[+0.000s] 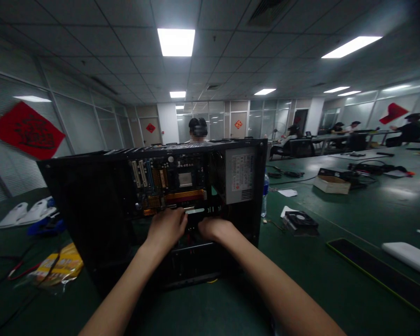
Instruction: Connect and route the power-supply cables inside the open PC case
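Observation:
A black computer case (73, 219) stands with its open side facing me on the green table. Inside it, a motherboard (173, 179) shows at the upper middle, and a silver power supply (239, 177) sits at the upper right. My left hand (168, 225) reaches in just below the motherboard, its fingers curled beside a pale metal strip (195, 211). Close to its right, my right hand (215, 228) is bent inward in the dark lower part, fingers closed. Whatever either hand grips is hidden by the hands and the shadow.
Left of the case lie a yellow plastic packet (65, 266) and cables. On the right are a water bottle (265, 196), a boxed drive-like part (300, 220), an open carton (332, 184), a long dark mat (374, 268) and a white bar (409, 256). A person (198, 130) sits behind the case.

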### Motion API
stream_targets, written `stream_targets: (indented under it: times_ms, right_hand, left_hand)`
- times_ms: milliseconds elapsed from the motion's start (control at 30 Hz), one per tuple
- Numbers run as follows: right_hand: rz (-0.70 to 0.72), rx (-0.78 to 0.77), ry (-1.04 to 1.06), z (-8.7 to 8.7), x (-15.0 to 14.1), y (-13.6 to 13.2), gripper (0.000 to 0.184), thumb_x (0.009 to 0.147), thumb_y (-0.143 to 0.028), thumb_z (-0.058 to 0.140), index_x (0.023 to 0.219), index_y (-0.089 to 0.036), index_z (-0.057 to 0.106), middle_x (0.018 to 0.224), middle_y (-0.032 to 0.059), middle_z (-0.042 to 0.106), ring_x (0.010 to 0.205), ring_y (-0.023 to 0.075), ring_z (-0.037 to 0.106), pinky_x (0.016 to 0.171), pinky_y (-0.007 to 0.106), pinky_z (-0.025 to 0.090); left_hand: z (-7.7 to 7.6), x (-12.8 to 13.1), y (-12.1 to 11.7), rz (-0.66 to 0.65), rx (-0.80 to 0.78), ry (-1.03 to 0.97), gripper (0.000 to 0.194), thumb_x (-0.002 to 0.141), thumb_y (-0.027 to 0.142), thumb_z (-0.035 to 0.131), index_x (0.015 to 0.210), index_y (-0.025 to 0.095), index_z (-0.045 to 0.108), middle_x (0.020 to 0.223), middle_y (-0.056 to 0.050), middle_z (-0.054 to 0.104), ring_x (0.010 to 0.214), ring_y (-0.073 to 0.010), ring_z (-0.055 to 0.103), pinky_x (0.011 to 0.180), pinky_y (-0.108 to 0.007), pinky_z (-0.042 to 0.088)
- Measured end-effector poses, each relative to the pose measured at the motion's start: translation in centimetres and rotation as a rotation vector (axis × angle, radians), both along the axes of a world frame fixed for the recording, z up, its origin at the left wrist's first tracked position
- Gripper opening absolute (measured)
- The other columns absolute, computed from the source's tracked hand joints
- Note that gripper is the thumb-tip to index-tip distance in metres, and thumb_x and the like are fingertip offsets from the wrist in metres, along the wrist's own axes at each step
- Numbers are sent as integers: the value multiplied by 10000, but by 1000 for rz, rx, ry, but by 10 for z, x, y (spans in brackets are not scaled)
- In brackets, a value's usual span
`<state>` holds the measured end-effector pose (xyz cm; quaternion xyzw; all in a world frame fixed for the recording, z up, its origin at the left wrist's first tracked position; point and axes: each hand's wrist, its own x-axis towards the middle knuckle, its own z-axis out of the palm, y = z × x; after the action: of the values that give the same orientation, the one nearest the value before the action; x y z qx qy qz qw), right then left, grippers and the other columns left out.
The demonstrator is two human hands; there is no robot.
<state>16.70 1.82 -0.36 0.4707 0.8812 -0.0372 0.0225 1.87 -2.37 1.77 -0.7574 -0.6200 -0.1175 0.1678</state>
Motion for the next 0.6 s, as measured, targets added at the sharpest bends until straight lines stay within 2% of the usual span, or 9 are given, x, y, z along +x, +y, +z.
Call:
stream_targets:
  times_ms: [67, 133, 233, 333, 400, 467, 600]
  right_hand:
    - [3, 6, -23, 3, -1, -2, 213, 775, -229, 659, 908, -86, 744, 875, 212, 732, 796, 302, 716, 599, 319, 512]
    - [47, 94, 32, 9, -4, -5, 258, 829, -279, 614, 983, -103, 724, 954, 209, 726, 863, 293, 707, 645, 315, 506]
    - [88, 298, 262, 16, -9, -8, 278, 927, -318, 478, 977, -160, 702, 951, 152, 731, 846, 246, 699, 654, 284, 460]
    - [30, 380, 540, 20, -13, -6, 376, 985, -338, 372, 835, -170, 673, 829, 100, 723, 756, 191, 675, 629, 258, 398]
    - [1, 393, 745, 22, -13, -5, 399, 1004, -342, 337, 809, -167, 638, 790, 75, 701, 725, 162, 646, 630, 248, 374]
    - [-11, 384, 942, 24, -11, -4, 362, 1007, -342, 331, 850, -171, 608, 784, 50, 676, 723, 151, 622, 634, 241, 369]
    - [-9, 355, 1207, 25, -7, -4, 297, 983, -399, 358, 899, -199, 560, 743, 3, 615, 706, 152, 596, 622, 238, 389]
  left_hand:
    - [1, 0, 0, 12, -6, -2, 328, 943, 379, 378, 939, 210, 659, 855, -96, 712, 813, -250, 680, 669, -306, 455]
    - [3, 1, -1, 54, 10, 5, 354, 948, 396, 363, 912, 198, 655, 852, -104, 714, 814, -254, 681, 673, -308, 452]
    - [7, 1, -2, 147, 76, -29, 396, 955, 418, 321, 911, 192, 644, 834, -119, 714, 800, -283, 683, 658, -327, 448]
    - [12, -3, -1, 164, 151, -204, 431, 971, 437, 251, 980, 212, 619, 844, -96, 717, 782, -271, 684, 644, -319, 438]
    - [14, -6, -1, 66, 185, -352, 432, 976, 443, 230, 1006, 226, 602, 854, -61, 720, 780, -230, 683, 657, -295, 434]
    - [14, -9, -3, -91, 229, -442, 406, 961, 462, 265, 1008, 227, 593, 860, -35, 719, 786, -199, 676, 682, -277, 439]
    - [10, -12, -9, -361, 385, -403, 430, 861, 562, 403, 933, 197, 617, 807, -47, 703, 777, -204, 654, 759, -297, 454]
